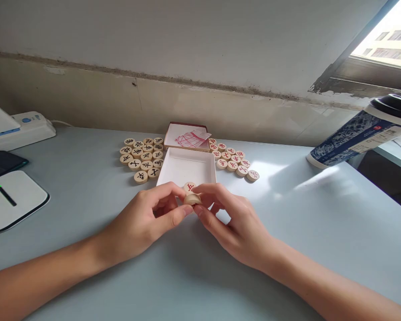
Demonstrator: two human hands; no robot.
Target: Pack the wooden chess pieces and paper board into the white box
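Note:
My left hand [147, 220] and my right hand [230, 223] meet at the table's middle, fingertips pinched together on a round wooden chess piece [191, 199]. A second piece with a red character [189, 187] shows just behind it, at the front edge of the open white box [187, 167]. Black-marked pieces [143, 157] lie in rows left of the box. Red-marked pieces [232, 159] lie in rows to its right.
The box lid [187, 136] holds a folded red-lined sheet behind the box. A white router [10, 198], a dark phone [2, 162] and a white device [16, 127] sit at the left. A blue patterned cup [354, 133] lies at the right edge. The wall runs close behind.

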